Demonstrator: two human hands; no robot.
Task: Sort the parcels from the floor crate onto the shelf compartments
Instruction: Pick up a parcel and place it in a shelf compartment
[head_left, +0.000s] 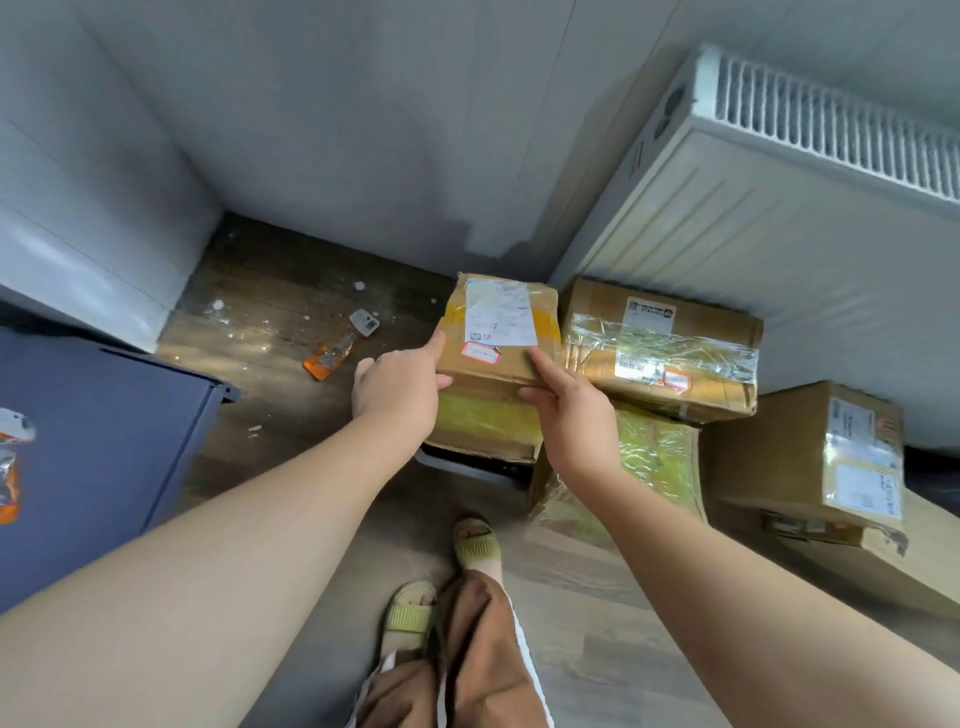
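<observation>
As both hands grip: parcel lengthwise away.

- The wooden floor carries several taped cardboard parcels near the radiator.
- An orange wrapper lies apart on the dark boards, among white crumbs.
- Two sandalled feet stand on it.

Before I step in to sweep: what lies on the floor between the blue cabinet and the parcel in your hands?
In the head view, an orange torn wrapper and white scraps lie on the floor between the blue cabinet and the held parcel.
</observation>
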